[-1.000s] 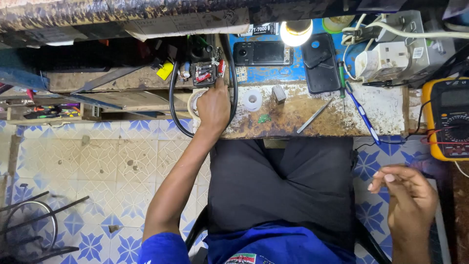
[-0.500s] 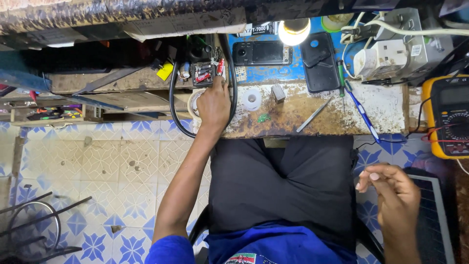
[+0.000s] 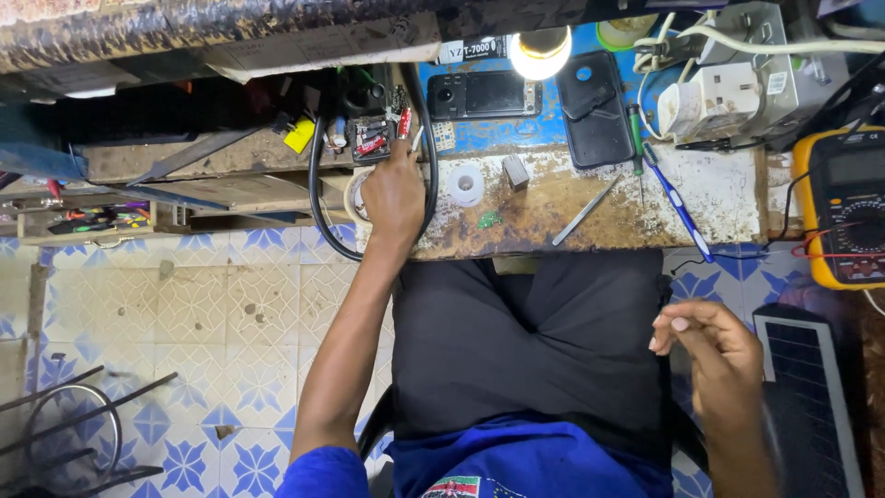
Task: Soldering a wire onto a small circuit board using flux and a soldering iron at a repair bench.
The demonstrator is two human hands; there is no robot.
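Your left hand [image 3: 392, 195] is stretched out to the left end of the workbench [image 3: 719, 198], fingers curled and pointed up at a small circuit board [image 3: 373, 138] packed with red and black parts; the fingertips are right at the board's lower right corner, touching or near enough, can't tell if you're actually pinching anything; so the board sits just above and a bit left of that hand; a thick black cable [image 3: 318, 198] loops around the hand on both sides and a roll of tape [image 3: 355, 195] peeks out from under the wrist side.

Your right hand [image 3: 714, 355] is way off from all that, hanging over your lap at the right, fingers loosely bent with thumb near the fingertips, nothing visible in it.

Moving outward on the bench: a white tape ring [image 3: 465, 183] just right of the left hand, a tiny green chip [image 3: 489, 219] below it, tweezers [image 3: 584, 210] lying diagonal, a blue toothbrush [image 3: 679, 208]; further back a dark phone [image 3: 486, 94] under a lit bulb [image 3: 539, 51]; yellow multimeter [image 3: 843, 207] at the far right edge.
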